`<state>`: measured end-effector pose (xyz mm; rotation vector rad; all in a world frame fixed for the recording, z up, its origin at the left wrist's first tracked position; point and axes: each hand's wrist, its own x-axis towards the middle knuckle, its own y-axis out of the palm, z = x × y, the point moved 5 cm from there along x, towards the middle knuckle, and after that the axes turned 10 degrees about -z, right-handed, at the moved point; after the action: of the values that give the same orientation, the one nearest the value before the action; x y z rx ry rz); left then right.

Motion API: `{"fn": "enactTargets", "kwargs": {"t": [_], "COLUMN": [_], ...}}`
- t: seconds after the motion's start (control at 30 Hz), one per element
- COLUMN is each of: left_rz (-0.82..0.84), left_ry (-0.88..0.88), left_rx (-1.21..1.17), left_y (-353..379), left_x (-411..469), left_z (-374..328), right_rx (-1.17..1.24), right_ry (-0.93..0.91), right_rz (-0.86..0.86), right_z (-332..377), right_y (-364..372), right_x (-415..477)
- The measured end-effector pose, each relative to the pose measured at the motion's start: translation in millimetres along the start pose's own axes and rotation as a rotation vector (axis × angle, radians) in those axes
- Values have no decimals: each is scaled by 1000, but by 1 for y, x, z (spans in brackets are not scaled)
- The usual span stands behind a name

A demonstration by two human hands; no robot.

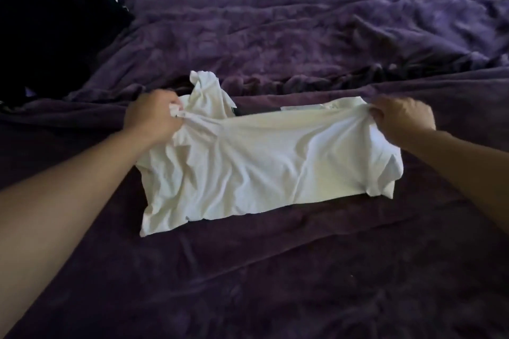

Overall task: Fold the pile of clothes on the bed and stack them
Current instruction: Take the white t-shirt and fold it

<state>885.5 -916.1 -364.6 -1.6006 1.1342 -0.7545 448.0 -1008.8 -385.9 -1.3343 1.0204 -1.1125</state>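
both hands pinch the white t-shirt [264, 173] by its far edge: left hand [150, 121] one corner, right hand [402, 118] the other. it lies on the purple blanket [303, 270], taut, likely for a straight fold.

So there's a white shirt [261, 170] lying partly folded on a purple bedspread [275, 270], long side running left to right. The left hand [151, 118] grips a bunched bit of fabric at the shirt's far left corner, and the right hand [402, 118] pinches the far right edge, so the far hem is pulled taut between them. A crumpled bit of the shirt pokes out just beyond the left hand. Far left there's a dark pile of clothes [55, 30], well apart from the shirt. A rumpled purple blanket [330, 22] fills the far side.
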Motion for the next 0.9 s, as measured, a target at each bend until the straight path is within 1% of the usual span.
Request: {"fn": "enactTargets", "kwargs": {"t": [0.1, 0.2, 0.27, 0.3, 0.33, 0.4, 0.43, 0.47, 0.5, 0.53, 0.63, 0.67, 0.73, 0.8, 0.83, 0.9], "left_rz": [-72, -231, -299, -298, -278, -183, -101, 10, 100, 138, 61, 43, 91, 135, 119, 13], "left_ry": [-28, -10, 43, 119, 231, 473, 565, 612, 609, 566, 417, 376, 254, 141, 104, 107], "left_rx": [1, 25, 40, 49, 48, 56, 96, 169, 250, 310, 405, 429, 480, 536, 538, 449], "left_y": [11, 21, 28, 36, 46, 72, 87, 103, 116, 123, 115, 109, 98, 90, 84, 73], "left_x": [60, 96, 92, 79, 59, 7, -18, -39, -52, -54, -24, -11, 9, 20, 21, 17], "left_z": [2, 1, -1, -5, -10, -17, -16, -10, 1, 14, 43, 50, 64, 69, 65, 40], "right_rx": [-63, -125, -107, -80, -47, 17, 37, 50, 56, 52, -37, -94, -181, -180, -164, -105], "right_ry": [56, 79, 16, -46, -113, -240, -298, -347, -375, -384, -313, -271, -189, -113, -52, 137], "right_rz": [-5, -27, -41, -42, -26, 71, 137, 196, 235, 259, 287, 288, 296, 315, 326, 318], "right_z": [10, 19, 37, 50, 64, 92, 104, 113, 116, 113, 68, 46, 4, -24, -34, -49], "right_y": [24, 43, 49, 52, 57, 73, 83, 93, 103, 110, 121, 122, 121, 117, 114, 105], "right_x": [41, 58, 51, 42, 28, -6, -23, -39, -52, -59, -55, -49, -37, -27, -23, -17]}}
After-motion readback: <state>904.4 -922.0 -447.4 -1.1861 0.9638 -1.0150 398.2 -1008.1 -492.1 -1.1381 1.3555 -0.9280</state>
